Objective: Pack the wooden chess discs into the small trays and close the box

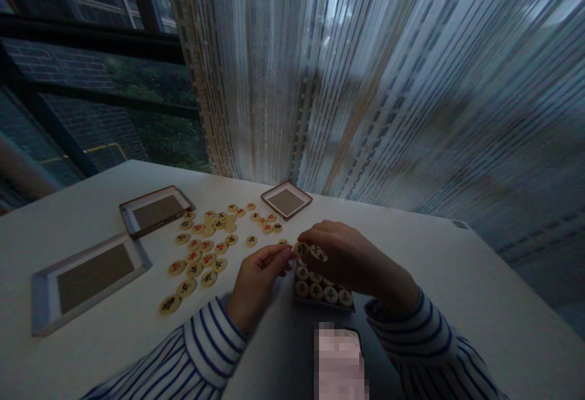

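My right hand [350, 260] arches over a small box [322, 307], with a xiangqi piece [301, 249] at its fingertips. In the box, several round wooden pieces [329, 294] with dark characters lie in rows; the hand covers the far part. My left hand [261, 279] is beside the box's left side, thumb and fingers pinched together close to the piece at my right fingertips. What the pinch holds, if anything, cannot be made out. Loose pieces [209, 260] with red or black characters are scattered on the white table [256, 351] to the left.
Two shallow open trays, a larger one [39, 302] and a smaller one [125, 220], sit at the left. Another shallow tray [286, 200] lies at the back. A pixelated pinkish patch [340, 363] is at the front. A striped string curtain [365, 83] hangs behind the table.
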Demonstrator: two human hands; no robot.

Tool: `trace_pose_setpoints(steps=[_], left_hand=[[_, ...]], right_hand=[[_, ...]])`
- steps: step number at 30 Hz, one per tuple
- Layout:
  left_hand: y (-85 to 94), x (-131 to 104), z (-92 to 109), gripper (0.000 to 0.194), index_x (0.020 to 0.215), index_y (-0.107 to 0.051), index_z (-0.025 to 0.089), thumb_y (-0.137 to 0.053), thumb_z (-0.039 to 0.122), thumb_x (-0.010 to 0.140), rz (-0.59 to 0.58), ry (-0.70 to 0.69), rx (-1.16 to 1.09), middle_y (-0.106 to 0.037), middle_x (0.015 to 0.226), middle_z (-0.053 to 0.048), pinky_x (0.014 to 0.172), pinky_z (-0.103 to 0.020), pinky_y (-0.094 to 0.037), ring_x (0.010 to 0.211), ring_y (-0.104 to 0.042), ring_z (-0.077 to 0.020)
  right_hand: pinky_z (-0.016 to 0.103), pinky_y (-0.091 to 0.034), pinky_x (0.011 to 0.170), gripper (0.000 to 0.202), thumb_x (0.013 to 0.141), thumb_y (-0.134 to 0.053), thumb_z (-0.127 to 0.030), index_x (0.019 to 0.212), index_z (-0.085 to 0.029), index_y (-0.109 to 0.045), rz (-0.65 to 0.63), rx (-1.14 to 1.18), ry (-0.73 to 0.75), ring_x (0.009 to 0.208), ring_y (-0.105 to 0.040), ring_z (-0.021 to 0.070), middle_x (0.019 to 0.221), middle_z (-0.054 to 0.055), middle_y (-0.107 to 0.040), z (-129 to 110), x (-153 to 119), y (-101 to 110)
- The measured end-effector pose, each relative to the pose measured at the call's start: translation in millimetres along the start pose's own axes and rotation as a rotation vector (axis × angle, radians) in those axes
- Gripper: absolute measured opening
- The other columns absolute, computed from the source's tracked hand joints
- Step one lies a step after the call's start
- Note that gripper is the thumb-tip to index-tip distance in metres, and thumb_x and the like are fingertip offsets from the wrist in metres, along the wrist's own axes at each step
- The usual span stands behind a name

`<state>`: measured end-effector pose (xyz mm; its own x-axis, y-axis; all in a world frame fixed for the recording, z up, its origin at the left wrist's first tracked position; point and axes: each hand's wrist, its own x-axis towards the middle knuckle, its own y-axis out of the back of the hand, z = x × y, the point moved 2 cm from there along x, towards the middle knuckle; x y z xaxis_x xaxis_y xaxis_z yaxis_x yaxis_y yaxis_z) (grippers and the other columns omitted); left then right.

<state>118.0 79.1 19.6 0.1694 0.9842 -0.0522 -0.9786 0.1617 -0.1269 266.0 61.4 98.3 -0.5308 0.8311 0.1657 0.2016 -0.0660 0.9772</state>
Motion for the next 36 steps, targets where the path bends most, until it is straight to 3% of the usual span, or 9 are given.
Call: trace_pose_setpoints(steps=[8,12,16,22,36], left_hand=[[1.6,3.4,-6.4,0.032,0.079,-0.066,0.013,-0.063,0.041,0.064,0.016,-0.035,0.108,-0.069,0.069,-0.005,0.057,-0.027,-0.048,0.060,-0.060,-0.0153],[0.2,1.1,-11.0,0.028,0.082,-0.065,0.015,-0.060,0.038,0.067,0.041,-0.166,0.262,-0.069,0.072,-0.004,0.062,-0.028,-0.049,0.066,-0.061,-0.0163],[-2.7,-3.5,-13.2,0.027,0.089,-0.063,0.016,-0.057,0.035,0.071,-0.008,-0.273,0.414,-0.068,0.076,-0.004,0.063,-0.028,-0.048,0.067,-0.060,-0.0158],[-3.2,-4.1,-11.1,0.028,0.091,-0.062,0.016,-0.055,0.035,0.072,-0.020,-0.236,0.463,-0.067,0.078,-0.005,0.062,-0.029,-0.047,0.067,-0.059,-0.0161],[-2.7,-2.0,-16.8,0.033,0.098,-0.060,0.014,-0.053,0.035,0.075,-0.045,-0.189,0.470,-0.066,0.084,-0.007,0.063,-0.029,-0.048,0.066,-0.060,-0.0158]], right_hand=[[0.027,-0.039,0.069,0.019,0.080,-0.052,-0.027,0.095,-0.018,-0.061,-0.013,-0.049,-0.123,0.080,-0.057,0.0166,0.088,0.007,-0.065,12.5,-6.5,12.4],[0.027,-0.039,0.069,0.020,0.079,-0.053,-0.029,0.095,-0.019,-0.061,-0.046,-0.081,-0.192,0.080,-0.056,0.0171,0.089,0.006,-0.065,23.0,-9.8,13.5],[0.027,-0.039,0.065,0.023,0.079,-0.051,-0.035,0.093,-0.020,-0.062,-0.143,-0.136,-0.288,0.078,-0.058,0.0187,0.087,0.006,-0.066,36.9,-12.6,7.7],[0.027,-0.040,0.064,0.026,0.081,-0.047,-0.036,0.094,-0.021,-0.064,-0.288,-0.162,-0.348,0.080,-0.060,0.0196,0.088,0.007,-0.068,43.0,-13.8,0.7],[0.028,-0.041,0.062,0.026,0.081,-0.044,-0.028,0.090,-0.020,-0.066,-0.375,-0.225,-0.314,0.079,-0.062,0.0206,0.086,0.009,-0.068,49.0,-9.6,-16.0]])
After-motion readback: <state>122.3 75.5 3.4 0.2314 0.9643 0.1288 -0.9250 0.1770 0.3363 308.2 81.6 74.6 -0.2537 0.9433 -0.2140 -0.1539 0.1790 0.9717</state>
